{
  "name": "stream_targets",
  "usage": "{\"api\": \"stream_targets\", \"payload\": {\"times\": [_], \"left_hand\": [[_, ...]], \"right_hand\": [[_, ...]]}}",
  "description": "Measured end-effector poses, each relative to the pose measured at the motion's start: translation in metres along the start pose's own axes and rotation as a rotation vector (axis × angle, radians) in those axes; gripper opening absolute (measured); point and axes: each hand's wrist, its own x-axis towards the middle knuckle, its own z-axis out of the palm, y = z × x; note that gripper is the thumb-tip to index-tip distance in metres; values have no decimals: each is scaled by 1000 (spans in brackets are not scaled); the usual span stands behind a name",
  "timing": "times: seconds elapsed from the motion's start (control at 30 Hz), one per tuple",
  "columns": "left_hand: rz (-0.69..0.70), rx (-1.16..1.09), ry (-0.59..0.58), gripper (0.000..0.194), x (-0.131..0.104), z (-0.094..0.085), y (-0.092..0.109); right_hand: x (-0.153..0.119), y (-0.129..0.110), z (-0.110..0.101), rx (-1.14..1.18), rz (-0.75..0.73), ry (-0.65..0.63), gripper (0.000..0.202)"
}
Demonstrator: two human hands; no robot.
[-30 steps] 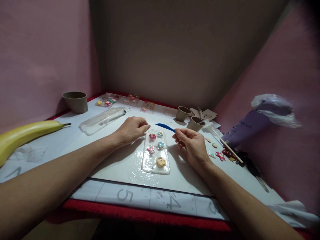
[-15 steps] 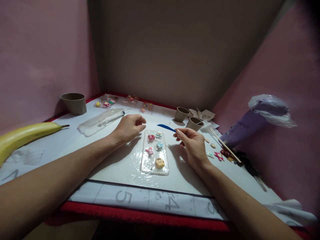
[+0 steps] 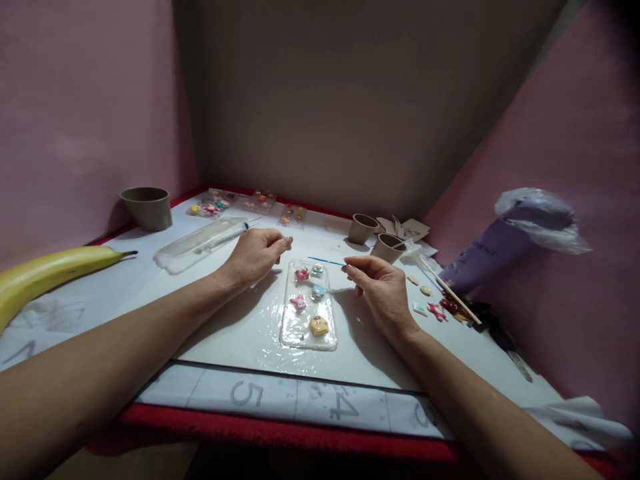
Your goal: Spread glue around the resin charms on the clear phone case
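Observation:
A clear phone case [image 3: 309, 317] lies on the white board between my hands, with several small charms stuck on it, among them a yellow one [image 3: 319, 326] and a pink one [image 3: 299, 303]. Right of its upper end, my right hand [image 3: 377, 287] pinches a thin blue plastic tool [image 3: 325, 260], seen edge-on, its tip pointing left above the case. My left hand [image 3: 257, 257] hovers at the upper left of the case, thumb and index finger pressed together; whatever they hold, if anything, is too small to name.
A banana [image 3: 60, 267] and a cup [image 3: 147, 208] are at left, a clear case [image 3: 200, 245] with a syringe behind my left hand. Two cups [image 3: 363, 229], loose charms [image 3: 437, 311], a wooden stick [image 3: 453, 293] and a purple bag [image 3: 487, 253] are at right.
The blue tool has turned from showing its flat blade to edge-on, its tip slightly lower and further left. My left thumb and index finger have closed together.

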Motion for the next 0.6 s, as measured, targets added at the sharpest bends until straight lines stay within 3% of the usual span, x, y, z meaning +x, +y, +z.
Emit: {"api": "stream_targets", "payload": {"times": [0.27,0.4,0.5,0.6], "left_hand": [[-26,-121,30,44,0,0,0],[-90,-141,26,29,-1,1,-1],[-41,-58,38,45,-1,0,-1],[9,-37,22,48,0,0,-3]], "right_hand": [[2,0,0,56,3,15,26],[2,-1,0,62,3,8,26],[1,-2,0,58,6,1,26],[2,-3,0,49,7,3,26]]}}
